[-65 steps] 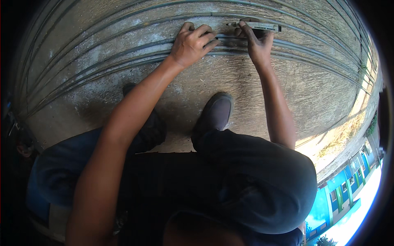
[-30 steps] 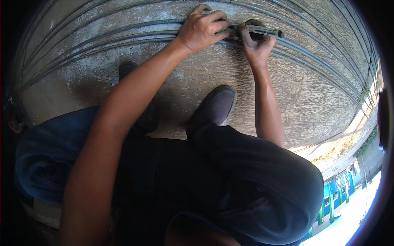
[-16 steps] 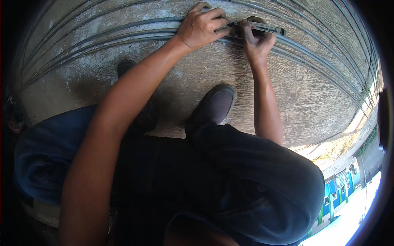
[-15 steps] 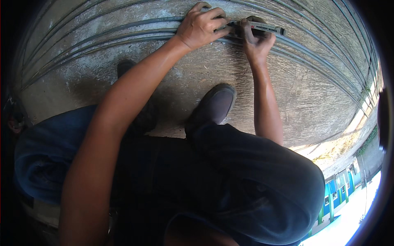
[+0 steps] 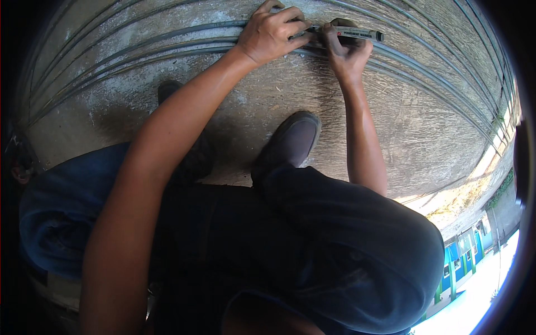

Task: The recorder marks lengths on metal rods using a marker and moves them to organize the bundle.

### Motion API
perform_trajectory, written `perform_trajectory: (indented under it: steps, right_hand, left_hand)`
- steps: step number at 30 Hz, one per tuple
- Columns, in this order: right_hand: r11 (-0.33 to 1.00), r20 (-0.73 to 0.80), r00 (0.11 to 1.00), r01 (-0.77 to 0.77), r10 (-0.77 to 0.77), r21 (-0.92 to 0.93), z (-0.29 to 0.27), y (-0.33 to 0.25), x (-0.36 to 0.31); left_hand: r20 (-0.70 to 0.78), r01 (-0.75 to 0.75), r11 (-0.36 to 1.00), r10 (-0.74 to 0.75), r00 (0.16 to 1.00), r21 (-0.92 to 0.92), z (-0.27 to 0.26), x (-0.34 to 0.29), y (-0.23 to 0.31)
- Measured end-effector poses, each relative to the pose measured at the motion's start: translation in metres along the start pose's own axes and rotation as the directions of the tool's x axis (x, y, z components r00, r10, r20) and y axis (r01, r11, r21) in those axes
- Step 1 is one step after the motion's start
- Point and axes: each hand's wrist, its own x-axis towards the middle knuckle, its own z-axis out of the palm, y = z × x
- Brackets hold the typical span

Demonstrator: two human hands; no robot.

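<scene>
A black-and-grey permanent marker (image 5: pixel 363 34) lies in my right hand (image 5: pixel 349 56), whose thumb and fingers are closed round it. Its tip end points left, toward my other hand, and meets the rods there. My left hand (image 5: pixel 272 33) rests just to the left, its fingers bent down over a long grey rod (image 5: pixel 212 25). What those fingertips grip is hidden beneath them. Several more thin grey rods (image 5: pixel 430 70) run side by side across the ground under and around both hands.
Rough, pale-stained concrete ground (image 5: pixel 424 128) lies under the rods. My right shoe (image 5: pixel 293 139) and left shoe (image 5: pixel 169 90) are planted below the hands, with my bent knees nearer. At the far right are a sunlit strip (image 5: pixel 460 204) and a blue-and-green building (image 5: pixel 466 259).
My right hand and the marker have shifted slightly left, closer to my left hand. The left hand has moved only a little to the left.
</scene>
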Motion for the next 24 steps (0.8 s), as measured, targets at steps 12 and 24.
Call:
perform_trajectory:
  steps: [12, 24]
  right_hand:
    - [0.999, -0.048, 0.998, -0.027, 0.028, 0.035, 0.0009, 0.0014, 0.0015]
    - [0.995, -0.039, 0.997, -0.061, 0.064, 0.081, 0.0018, 0.0033, -0.0021]
  left_hand:
    - [0.005, 0.028, 1.000, -0.028, 1.000, -0.014, 0.0010, 0.0011, 0.0010]
    - [0.000, 0.023, 1.000, -0.023, 1.000, 0.005, -0.0005, 0.0003, 0.0022]
